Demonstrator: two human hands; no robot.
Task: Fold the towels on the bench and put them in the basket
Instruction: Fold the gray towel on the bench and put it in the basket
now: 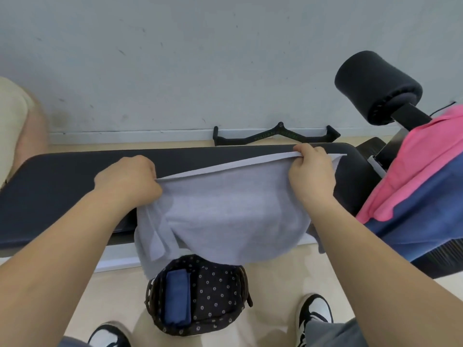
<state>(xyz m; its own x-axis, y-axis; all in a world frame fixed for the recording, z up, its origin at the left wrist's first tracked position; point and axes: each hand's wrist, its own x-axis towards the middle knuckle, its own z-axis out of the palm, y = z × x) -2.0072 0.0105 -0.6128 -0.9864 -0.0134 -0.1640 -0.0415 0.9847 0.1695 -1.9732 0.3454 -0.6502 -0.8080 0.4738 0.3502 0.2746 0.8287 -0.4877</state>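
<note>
A light grey towel point(225, 211) hangs over the front edge of the black padded bench point(62, 186). My left hand point(127, 181) grips its top edge at the left corner, and my right hand point(310, 174) pinches the same edge at the right, held taut above the bench. The towel's lower part droops toward the dark flower-patterned basket point(220, 284) on the floor between my feet. A folded dark blue towel point(176, 296) lies in the basket's left side. A pink towel point(411, 166) and a navy towel point(426, 216) are draped over the bench's right end.
A black foam roller pad point(375, 86) sticks up at the bench's right end. A black cable-handle bar point(275, 136) lies on the floor against the grey wall. A beige object point(12, 121) sits at the far left. My two shoes point(314, 314) flank the basket.
</note>
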